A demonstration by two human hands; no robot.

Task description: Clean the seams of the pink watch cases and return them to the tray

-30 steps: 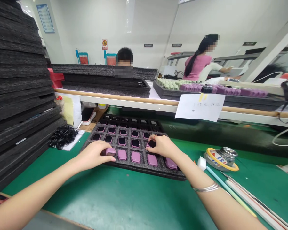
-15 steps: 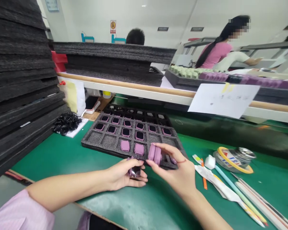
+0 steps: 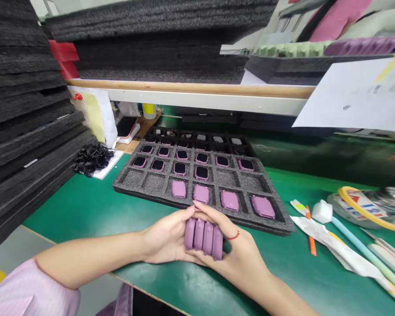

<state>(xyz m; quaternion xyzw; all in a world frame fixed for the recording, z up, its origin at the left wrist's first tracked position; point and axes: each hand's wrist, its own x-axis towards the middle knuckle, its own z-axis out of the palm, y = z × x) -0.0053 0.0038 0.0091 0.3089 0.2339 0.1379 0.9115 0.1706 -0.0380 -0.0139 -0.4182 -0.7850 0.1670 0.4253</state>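
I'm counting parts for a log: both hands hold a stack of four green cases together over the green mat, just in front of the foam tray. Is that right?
Not quite: the cases are purple, not green. The head view shows the left hand and right hand holding four of them side by side over the green mat, in front of the foam tray.

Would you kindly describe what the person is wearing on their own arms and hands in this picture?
Both hands are bare, with no gloves. The left arm has a pale pink sleeve pushed up toward the elbow, leaving the forearm uncovered. The left hand shows no jewellery. The right hand has a thin red string looped around one finger. The right forearm is uncovered as far as the frame shows.
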